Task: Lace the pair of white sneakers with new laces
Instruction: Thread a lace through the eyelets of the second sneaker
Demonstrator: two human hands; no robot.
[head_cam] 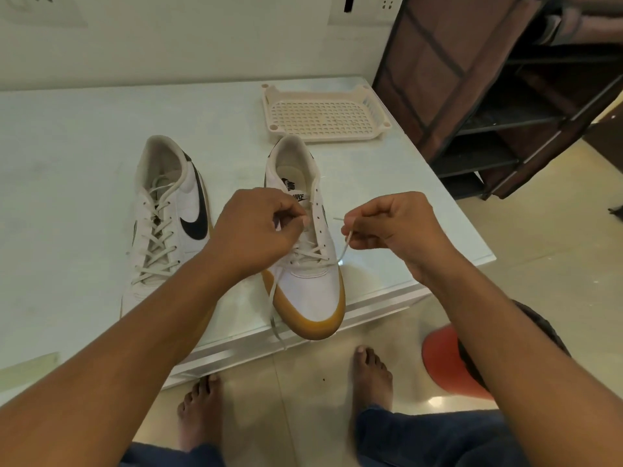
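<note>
While left hand (pixel 256 230) and right hand (pixel 394 224) pinch flat lace (pixel 345 248), gum-soled sneaker (pixel 310 293) rests.

Tabletop (pixel 67 146) lies open far left; tray (pixel 323 96) stands behind the half-laced sneaker (pixel 306 291).

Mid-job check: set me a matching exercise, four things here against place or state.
1 white sneaker showing big black swoosh
2 white sneaker with visible tan toe
3 cream perforated plastic tray
4 red round object

A on the floor
B only lower eyelets laced
C laced along its length
D on table beyond sneakers

Pairs: 1-C, 2-B, 3-D, 4-A
</note>
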